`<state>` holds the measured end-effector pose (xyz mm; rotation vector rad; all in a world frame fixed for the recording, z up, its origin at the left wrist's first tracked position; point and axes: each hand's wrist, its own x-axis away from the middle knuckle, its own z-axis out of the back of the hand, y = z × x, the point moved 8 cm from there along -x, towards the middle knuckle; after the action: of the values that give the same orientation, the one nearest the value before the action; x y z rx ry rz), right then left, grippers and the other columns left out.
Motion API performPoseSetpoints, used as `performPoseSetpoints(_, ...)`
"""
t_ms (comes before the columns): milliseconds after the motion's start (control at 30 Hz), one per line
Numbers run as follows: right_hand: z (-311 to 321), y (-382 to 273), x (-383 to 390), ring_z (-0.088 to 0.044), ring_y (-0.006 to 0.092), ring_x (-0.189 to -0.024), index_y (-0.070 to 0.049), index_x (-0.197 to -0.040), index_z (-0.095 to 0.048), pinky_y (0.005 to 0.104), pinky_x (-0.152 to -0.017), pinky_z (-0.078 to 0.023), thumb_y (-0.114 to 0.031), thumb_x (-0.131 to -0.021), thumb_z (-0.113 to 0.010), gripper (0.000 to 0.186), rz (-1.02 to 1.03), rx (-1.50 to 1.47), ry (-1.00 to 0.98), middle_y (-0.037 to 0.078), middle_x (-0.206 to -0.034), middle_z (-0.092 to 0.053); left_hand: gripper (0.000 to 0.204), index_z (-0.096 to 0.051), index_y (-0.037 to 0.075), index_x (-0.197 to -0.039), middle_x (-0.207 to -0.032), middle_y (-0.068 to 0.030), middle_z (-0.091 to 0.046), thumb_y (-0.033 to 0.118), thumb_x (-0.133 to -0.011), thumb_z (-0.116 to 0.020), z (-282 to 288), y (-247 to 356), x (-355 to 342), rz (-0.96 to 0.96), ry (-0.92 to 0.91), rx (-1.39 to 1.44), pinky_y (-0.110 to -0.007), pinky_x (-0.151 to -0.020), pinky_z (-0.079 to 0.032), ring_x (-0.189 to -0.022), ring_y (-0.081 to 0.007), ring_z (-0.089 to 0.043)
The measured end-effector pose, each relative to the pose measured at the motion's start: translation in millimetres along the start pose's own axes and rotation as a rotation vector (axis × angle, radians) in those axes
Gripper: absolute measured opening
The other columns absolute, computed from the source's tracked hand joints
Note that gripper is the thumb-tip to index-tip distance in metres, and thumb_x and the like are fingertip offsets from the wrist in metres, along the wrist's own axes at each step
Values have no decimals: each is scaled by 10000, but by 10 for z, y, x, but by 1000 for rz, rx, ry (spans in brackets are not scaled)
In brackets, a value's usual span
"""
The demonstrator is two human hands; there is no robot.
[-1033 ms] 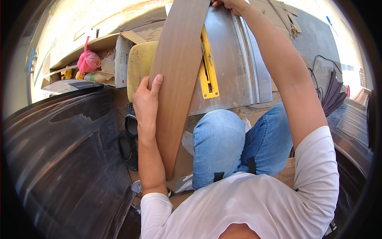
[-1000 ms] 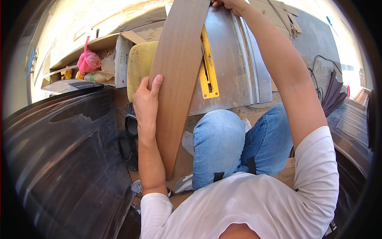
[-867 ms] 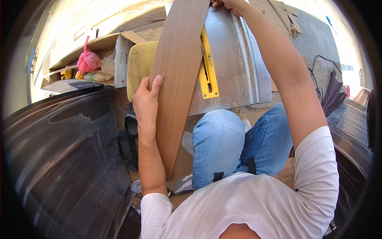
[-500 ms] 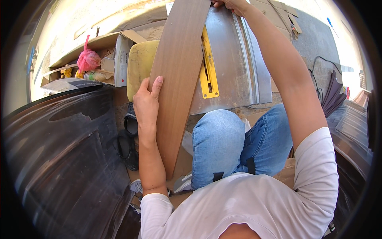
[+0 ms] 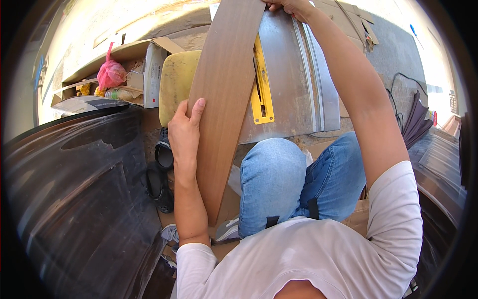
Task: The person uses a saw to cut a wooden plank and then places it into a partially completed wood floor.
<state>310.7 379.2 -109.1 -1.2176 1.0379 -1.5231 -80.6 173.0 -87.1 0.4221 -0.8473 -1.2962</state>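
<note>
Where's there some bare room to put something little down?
Bare metal shows on the table, between the yellow plate and the rail. Grey floor shows between the cardboard and the cable. The box is crowded around the pink bag, and the board covers part of the table.

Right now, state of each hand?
Left hand: closed, holding wooden plank by its left edge.
Right hand: curled at plank's right edge; grip can't be told.

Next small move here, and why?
I'd probably turn the wooden plank slightly to line up with the yellow slotted plate: it slants across the plate, hiding its far part. The left hand grips the plank's left edge and the right hand is by its far right edge, seemingly placed to steer.
</note>
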Motion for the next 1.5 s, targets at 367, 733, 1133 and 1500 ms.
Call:
performPoseSetpoints(367, -22, 27, -19, -658, 156, -596, -37, -1500, -394, 331, -530, -597, -36, -857, -761, 740, 17, -30, -47, 126, -862, -711, 544, -693, -11, -1155, -913, -162, -744, 507, -997, -639, 0, -11, 67, 35, -17, 3, -334, -799, -521, -824, -198, -671)
performPoseSetpoints(733, 19, 49, -3, -687, 159, -649, -26, -1448, -440, 331, -569, -610, -44, -875, -751, 652, 5, -82, -65, 127, -892, -719, 535, -696, 6, -1151, -915, -175, -752, 513, -985, -652, 27, -30, 189, 79, -7, 58, -349, -790, -527, -815, -258, -700)
performPoseSetpoints(1133, 28, 40, 45, -679, 123, -653, -16, -1463, -437, 245, -515, -507, -118, -861, -794, 708, -33, 67, -30, 107, -876, -731, 487, -696, -19, -1159, -896, -155, -749, 442, -1005, -659, 13, -71, 264, 68, -1, 82, -316, -790, -525, -811, -180, -671)
performPoseSetpoints(1500, 52, 164, -152, -680, 148, -609, 22, -1434, -453, 277, -541, -562, -94, -840, -796, 696, 69, -72, -68, 118, -849, -738, 501, -681, -33, -1092, -820, -114, -692, 461, -1017, -642, -89, -113, 210, 21, -17, 116, -311, -750, -500, -750, -144, -558)
